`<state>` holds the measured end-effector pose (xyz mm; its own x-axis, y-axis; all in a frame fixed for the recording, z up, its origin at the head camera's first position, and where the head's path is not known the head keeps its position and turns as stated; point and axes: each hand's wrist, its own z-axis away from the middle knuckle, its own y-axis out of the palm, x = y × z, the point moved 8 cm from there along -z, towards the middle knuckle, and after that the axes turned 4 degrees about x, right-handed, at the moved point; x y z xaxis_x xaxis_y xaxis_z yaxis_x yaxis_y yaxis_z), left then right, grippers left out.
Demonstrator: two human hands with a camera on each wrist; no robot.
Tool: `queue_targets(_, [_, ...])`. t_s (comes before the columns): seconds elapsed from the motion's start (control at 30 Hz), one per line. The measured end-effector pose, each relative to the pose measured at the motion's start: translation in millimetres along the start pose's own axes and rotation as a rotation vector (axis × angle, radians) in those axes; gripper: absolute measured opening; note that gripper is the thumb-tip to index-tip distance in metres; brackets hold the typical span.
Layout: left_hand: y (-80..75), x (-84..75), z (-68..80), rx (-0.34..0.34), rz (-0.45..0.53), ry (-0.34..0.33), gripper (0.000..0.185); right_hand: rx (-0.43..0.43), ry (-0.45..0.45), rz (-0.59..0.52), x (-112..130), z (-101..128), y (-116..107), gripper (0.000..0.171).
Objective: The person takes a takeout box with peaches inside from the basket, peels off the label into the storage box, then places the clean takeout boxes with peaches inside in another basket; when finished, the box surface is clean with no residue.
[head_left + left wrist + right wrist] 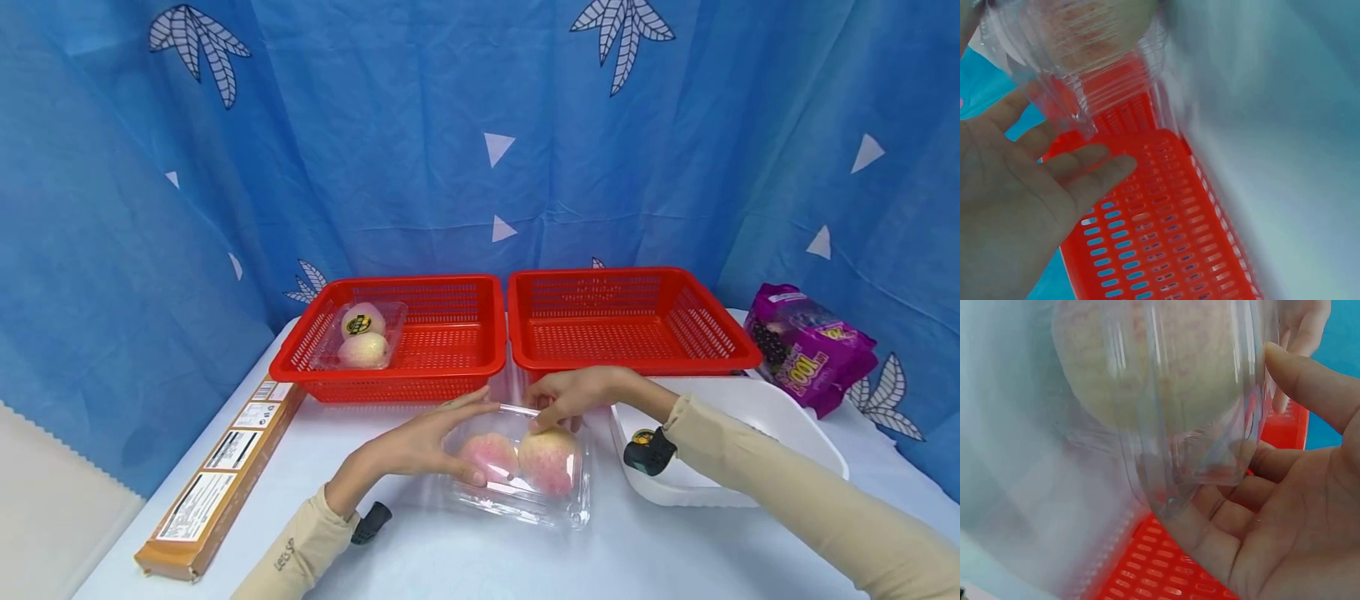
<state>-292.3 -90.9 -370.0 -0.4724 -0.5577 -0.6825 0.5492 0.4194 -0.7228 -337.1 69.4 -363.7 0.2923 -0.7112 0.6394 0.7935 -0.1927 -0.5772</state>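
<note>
Lying left of the clear clamshell (525, 475) was a brown labelled box (217, 479), print unreadable. The left hand (420, 446) touched the clamshell with straight fingers; the right hand (573, 398) curled round its far edge. Rightward, a purple bag (810, 350) read "100".

Two baskets sit side by side mid-frame: left basket (450, 354), right basket (622, 333). A fruit box (525, 475) lies before them, a tray (750, 417) at its right.
</note>
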Motion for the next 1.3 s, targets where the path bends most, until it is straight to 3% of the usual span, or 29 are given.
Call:
queue_targets(0.33, [-4.7, -0.8, 5.1, 0.034, 0.029, 0.011, 0.086, -0.021, 0.059, -0.094, -2.9, 11.5, 8.0, 0.031])
queue_targets(0.67, [-7.2, -1.4, 7.0, 0.039, 0.003, 0.037, 0.087, 0.006, 0.021, -0.193, -5.9, 15.9, 20.2, 0.031])
queue_targets(0.93, [-7.2, -15.3, 12.0, 0.041, -0.037, 0.027, 0.088, -0.002, -0.007, -0.268, -6.1, 20.7, 29.5, 0.032])
queue_targets(1.3, [-6.5, -22.9, 13.8, 0.018, -0.072, 0.040, 0.085, -0.127, -0.117, -0.456, -5.4, 28.7, 39.9, 0.029])
